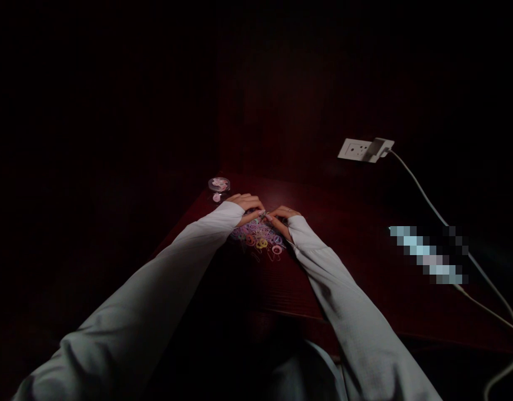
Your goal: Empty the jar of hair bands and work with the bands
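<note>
colourful bands lie heaped in front and to the right of the clear jar; probably light, soft, springy, best taken by a loop's edge. loops point every way, sharing no long axis. left hand and right hand bend fingertips close together; what they pinch, i cannot tell.

Small coloured bands are heaped on the dark red desk. A clear container is positioned near the far left corner; a pixelated light-blue object is laid at the right.
</note>
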`<state>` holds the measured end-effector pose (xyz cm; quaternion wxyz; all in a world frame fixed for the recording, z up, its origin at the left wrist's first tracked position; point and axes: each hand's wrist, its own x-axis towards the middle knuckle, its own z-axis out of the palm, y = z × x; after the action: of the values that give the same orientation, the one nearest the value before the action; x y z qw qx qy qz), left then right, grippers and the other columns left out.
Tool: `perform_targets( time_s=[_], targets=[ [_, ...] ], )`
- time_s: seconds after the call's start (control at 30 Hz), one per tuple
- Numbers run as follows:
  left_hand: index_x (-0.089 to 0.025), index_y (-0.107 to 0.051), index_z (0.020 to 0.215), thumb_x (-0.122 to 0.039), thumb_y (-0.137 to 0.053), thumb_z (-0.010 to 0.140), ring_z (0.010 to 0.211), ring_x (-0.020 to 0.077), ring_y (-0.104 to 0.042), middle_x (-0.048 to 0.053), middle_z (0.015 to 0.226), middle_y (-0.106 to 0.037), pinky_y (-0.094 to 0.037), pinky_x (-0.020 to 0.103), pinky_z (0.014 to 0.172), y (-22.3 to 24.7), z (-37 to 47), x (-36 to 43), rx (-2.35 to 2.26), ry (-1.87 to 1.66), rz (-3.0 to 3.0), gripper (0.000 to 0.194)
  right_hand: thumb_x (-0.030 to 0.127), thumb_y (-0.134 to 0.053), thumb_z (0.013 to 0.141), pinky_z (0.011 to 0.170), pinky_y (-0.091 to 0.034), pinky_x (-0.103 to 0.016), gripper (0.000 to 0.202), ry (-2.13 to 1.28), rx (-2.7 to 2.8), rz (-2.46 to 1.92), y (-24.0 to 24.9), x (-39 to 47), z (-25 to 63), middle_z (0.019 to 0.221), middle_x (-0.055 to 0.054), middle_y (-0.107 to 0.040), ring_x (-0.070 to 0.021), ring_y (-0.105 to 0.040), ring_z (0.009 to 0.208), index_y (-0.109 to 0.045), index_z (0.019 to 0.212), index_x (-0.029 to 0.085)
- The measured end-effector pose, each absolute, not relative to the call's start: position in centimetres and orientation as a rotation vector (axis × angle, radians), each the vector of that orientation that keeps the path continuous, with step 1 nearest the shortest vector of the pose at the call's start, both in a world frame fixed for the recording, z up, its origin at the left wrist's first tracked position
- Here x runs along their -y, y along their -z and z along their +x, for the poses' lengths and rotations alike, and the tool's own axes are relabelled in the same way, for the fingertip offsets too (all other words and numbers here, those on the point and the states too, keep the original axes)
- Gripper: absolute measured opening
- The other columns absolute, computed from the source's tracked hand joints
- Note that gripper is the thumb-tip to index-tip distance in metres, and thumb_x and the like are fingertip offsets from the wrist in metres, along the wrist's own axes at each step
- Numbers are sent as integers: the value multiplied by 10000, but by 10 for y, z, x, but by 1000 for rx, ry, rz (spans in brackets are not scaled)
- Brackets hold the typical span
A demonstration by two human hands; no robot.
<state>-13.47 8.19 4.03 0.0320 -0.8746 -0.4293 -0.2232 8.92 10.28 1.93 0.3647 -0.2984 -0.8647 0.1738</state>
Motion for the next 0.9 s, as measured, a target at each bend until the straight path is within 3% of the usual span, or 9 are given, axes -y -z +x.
perform_targets(
  time_s=[0.7, 0.9],
  targets=[
    [-212, -672, 973, -358, -450, 1019, 932, 182, -580, 29, 929, -671, -376, 304, 829, -39, -132, -83, 1323, 695, -2648, 270, 461, -521, 978, 767, -468, -298, 348, -407, 2181, -828, -23, -97, 88, 839, -43, -700, -178, -636, 800, -758, 878, 227],
    [-218, -665, 976, -438, -414, 1032, 935, 183, -577, 30, 925, -669, -377, 304, 820, -37, -134, -87, 1304, 685, -2668, 339, 413, -552, 973, 763, -465, -285, 301, -419, 2194, -828, -31, -87, 90, 856, -46, -691, -170, -631, 809, -751, 870, 212]
  ],
)
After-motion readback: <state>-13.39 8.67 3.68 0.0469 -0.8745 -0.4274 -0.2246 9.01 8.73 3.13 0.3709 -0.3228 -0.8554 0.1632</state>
